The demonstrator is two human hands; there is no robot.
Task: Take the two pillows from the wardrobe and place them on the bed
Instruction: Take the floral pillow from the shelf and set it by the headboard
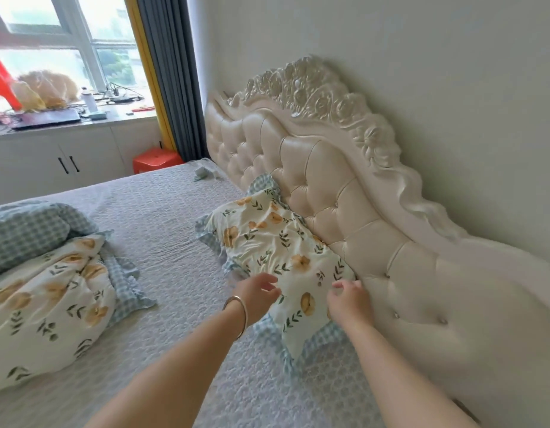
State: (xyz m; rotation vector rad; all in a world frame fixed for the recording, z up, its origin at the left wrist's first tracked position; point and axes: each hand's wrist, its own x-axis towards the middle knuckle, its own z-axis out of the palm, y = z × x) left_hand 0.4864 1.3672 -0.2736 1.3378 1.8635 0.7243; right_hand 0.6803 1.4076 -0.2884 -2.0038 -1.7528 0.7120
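A floral pillow (267, 239) with a blue checked frill leans against the tufted headboard (344, 193) on the bed (162, 217). A second floral pillow (48, 304) lies flat at the left of the bed, beside a folded checked quilt (29, 230). My left hand (258, 295), with a silver bangle on the wrist, hovers over the near edge of the leaning pillow, fingers apart. My right hand (349, 299) is by the pillow's near right corner next to the headboard, fingers loosely spread. Neither hand grips anything.
A white cabinet (66, 162) under the window carries a laptop, cables, a bottle and a plush toy. A red stool (156, 160) stands between bed and curtain. A small crumpled cloth (205, 173) lies at the far end of the bed. The wall runs behind the headboard.
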